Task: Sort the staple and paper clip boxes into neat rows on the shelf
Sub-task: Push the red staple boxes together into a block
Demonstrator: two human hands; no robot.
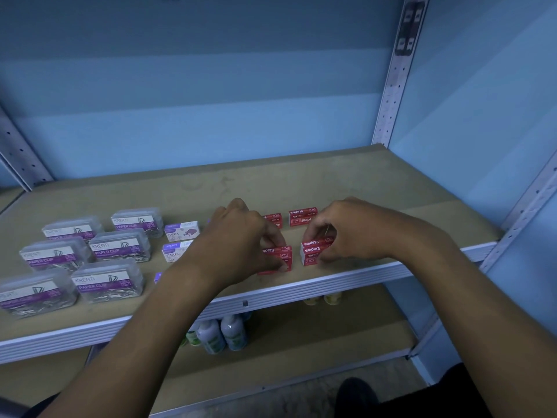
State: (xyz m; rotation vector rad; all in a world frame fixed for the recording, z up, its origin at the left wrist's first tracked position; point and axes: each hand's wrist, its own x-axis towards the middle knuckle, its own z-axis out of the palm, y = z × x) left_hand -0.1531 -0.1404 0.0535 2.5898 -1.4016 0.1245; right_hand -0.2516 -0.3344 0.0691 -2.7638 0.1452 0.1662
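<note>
Clear plastic clip boxes (pixel 120 245), six, sit in two rows at your left on the shelf (pixel 331 182). Two purple staple boxes (pixel 181 230) show whole; others hide behind your left arm. Your left hand (pixel 241 233) pinches a red box (pixel 278 257); your right hand (pixel 355 227) grips a red stack (pixel 315 251). Two more red boxes (pixel 302 216) lie behind.

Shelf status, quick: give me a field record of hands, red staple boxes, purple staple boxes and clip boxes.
left hand: pinches front-left red staple box
right hand: holds front-right red staple stack
rear red boxes: two, behind the hands
purple staple boxes: column left of the left hand, partly hidden
paper clip boxes: six, two columns, far left
</note>
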